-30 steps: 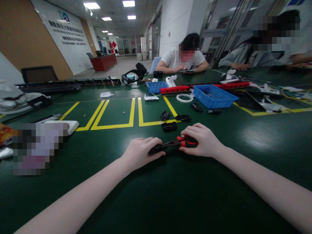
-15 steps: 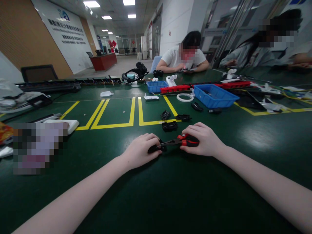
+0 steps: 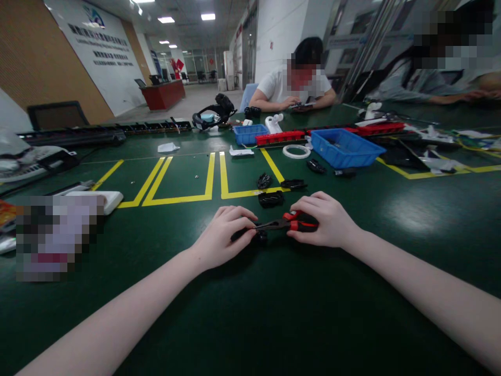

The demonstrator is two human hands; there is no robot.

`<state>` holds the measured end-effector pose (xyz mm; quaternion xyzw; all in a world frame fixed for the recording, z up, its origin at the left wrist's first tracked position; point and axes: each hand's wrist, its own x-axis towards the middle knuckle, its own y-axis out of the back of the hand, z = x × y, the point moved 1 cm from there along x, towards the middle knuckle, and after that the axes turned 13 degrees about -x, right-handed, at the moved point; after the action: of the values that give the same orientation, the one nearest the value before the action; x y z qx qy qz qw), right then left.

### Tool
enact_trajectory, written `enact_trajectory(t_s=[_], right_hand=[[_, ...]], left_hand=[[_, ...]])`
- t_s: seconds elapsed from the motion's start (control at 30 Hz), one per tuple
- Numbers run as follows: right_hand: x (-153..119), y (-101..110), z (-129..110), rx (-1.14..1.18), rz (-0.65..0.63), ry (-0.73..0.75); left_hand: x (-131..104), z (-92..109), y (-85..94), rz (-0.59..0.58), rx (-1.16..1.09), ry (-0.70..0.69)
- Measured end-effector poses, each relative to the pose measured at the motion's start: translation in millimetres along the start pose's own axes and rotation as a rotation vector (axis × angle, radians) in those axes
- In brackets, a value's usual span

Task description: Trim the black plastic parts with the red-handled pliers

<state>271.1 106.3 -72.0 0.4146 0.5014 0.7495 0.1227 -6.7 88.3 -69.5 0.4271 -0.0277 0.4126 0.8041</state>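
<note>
My right hand (image 3: 327, 220) is wrapped round the red and black handles of the pliers (image 3: 278, 224). The pliers' narrow jaws point left and reach the fingertips of my left hand (image 3: 226, 235). A small black part (image 3: 260, 236) is held in my left hand, partly hidden by the fingers and thumb. Just beyond the pliers lie several black pieces, among them a ribbed one (image 3: 271, 199), a rounded one (image 3: 264, 180) and a flat one (image 3: 294, 184).
A large blue bin (image 3: 344, 149), a smaller blue bin (image 3: 250, 134), a white ring (image 3: 296, 152) and red strips (image 3: 280, 138) stand farther back. A white device (image 3: 113, 201) lies at the left. Across the table (image 3: 250, 324) sits a person (image 3: 274, 89).
The fingers of my left hand have shifted and loosened a little at the black part. The pliers' tips now sit at the fingertips. The whole view has tilted slightly.
</note>
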Motion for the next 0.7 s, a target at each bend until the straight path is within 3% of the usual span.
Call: enact_trajectory(t_s=[0.3, 0.7], right_hand=[[-2, -4, -1, 0.031, -0.022, -0.063], [1, -5, -2, 0.109, -0.052, 0.019]], left_hand=[[2, -15, -4.3, 0.047, -0.032, -0.035], [3, -14, -3.5, 0.029, -0.068, 0.040]])
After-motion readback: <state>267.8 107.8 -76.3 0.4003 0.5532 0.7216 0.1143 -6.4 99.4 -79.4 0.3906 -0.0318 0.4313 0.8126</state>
